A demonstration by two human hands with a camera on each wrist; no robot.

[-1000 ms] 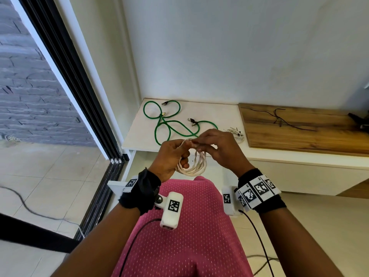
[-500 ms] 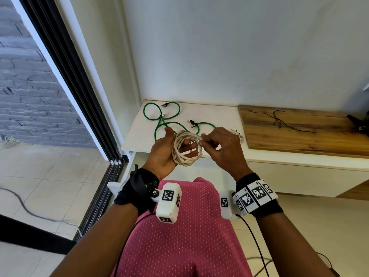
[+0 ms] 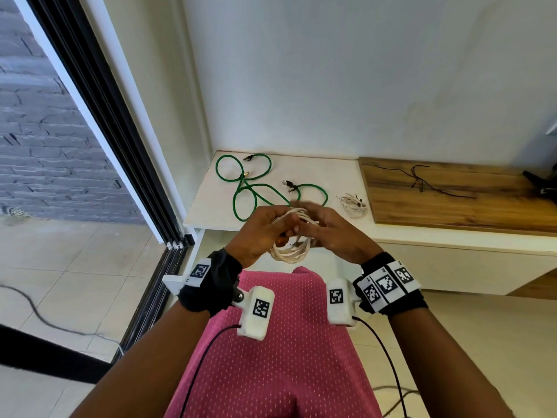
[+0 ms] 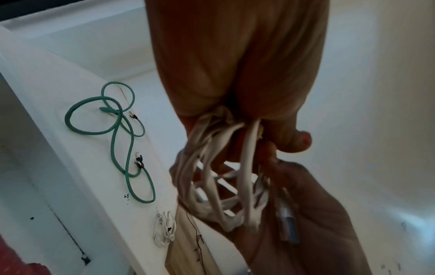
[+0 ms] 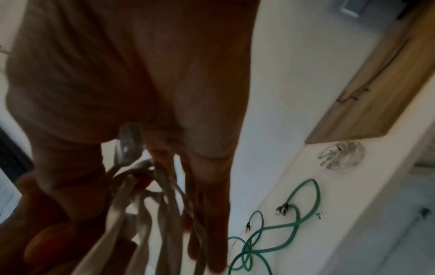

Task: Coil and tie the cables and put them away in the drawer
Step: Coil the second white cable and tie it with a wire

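A coiled white cable (image 3: 286, 254) hangs between my two hands in front of the white cabinet (image 3: 205, 212). My left hand (image 3: 268, 227) grips the top of the coil, its loops (image 4: 247, 176) spilling below the fingers. My right hand (image 3: 322, 224) closes over the coil from the right and holds the cable's free end, with the clear plug (image 5: 130, 141) against its palm. Loose green cables (image 3: 256, 191) lie on the cabinet top behind my hands. A small tied white bundle (image 3: 352, 205) sits to their right. The open drawer's corner (image 3: 174, 282) shows below my left wrist.
A wooden board (image 3: 482, 206) covers the right part of the cabinet top, with a thin black wire (image 3: 422, 184) on it. A sliding glass door frame (image 3: 120, 146) runs along the left. My pink-clad lap (image 3: 271, 357) fills the space below my hands.
The coil stood upright in my left hand half a second ago; it now hangs lower. My right hand has slid over it with the free end.
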